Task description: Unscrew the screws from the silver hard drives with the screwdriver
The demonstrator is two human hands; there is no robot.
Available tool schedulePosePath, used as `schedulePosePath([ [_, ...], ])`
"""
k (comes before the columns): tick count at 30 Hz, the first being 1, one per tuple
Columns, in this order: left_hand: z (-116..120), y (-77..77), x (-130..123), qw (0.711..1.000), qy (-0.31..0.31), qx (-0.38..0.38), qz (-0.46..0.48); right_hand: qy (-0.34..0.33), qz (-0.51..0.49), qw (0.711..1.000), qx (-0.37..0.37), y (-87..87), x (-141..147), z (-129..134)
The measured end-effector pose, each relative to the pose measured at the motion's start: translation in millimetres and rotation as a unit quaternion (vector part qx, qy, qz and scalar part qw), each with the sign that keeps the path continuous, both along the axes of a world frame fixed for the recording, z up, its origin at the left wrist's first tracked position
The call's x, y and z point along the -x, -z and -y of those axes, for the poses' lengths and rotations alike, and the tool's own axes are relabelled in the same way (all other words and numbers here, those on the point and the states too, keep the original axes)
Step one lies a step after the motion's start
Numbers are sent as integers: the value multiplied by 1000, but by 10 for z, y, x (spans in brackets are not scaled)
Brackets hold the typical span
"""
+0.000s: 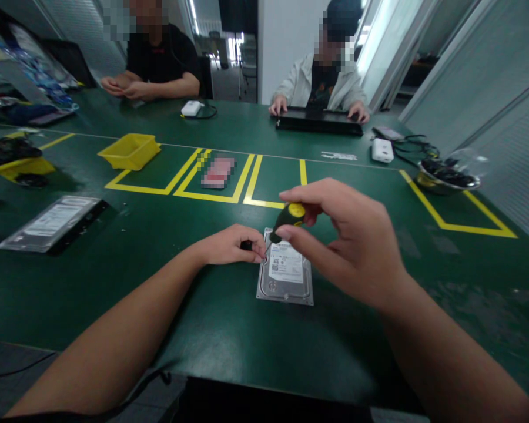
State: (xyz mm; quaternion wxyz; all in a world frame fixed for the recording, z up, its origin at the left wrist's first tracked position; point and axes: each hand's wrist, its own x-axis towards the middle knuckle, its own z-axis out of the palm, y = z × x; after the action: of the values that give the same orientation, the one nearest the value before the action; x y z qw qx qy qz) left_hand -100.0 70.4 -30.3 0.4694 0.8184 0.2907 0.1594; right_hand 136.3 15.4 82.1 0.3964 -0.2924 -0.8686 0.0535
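A silver hard drive [291,286] with a white label lies flat on the green table in front of me. My right hand [357,241] grips the dark green and yellow handle of a screwdriver [286,220], which is tilted with its thin shaft pointing down to the drive's left side. At that same edge is my left hand [235,245], its thumb and fingertips pinched together by the screwdriver's tip. What sits between those fingertips is too small to make out. Part of the drive's upper right is hidden by my right hand.
Left of me lies another hard drive [53,220]. Yellow tape marks boxes around a pink card-like item [219,172] and a yellow bin [130,151]. A metal bowl [445,183] of dark parts stands right. Across the table, one person holds a black panel [320,121]; another sits left.
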Motion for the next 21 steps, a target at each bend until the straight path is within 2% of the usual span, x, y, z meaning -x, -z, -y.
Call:
schedulePosePath([
  [5,5,-25,0,1000,0,-3,-1,107,-12,994,-33,-330,-247,171],
  [9,4,-22,1,1000,3,-6,1,207,0,978,-30,-422,-364,241],
  [12,-1,-19,-2,1000,5,-9,-1,275,67,956,-74,-444,-413,241],
  [14,-3,-18,-3,1000,6,-10,1,312,114,938,-104,-443,-436,209],
  [17,-3,-15,-2,1000,8,-8,7,338,148,923,-109,-371,-479,87],
  [21,-3,-7,2,1000,9,-7,4,344,156,923,-77,-80,-586,-145],
])
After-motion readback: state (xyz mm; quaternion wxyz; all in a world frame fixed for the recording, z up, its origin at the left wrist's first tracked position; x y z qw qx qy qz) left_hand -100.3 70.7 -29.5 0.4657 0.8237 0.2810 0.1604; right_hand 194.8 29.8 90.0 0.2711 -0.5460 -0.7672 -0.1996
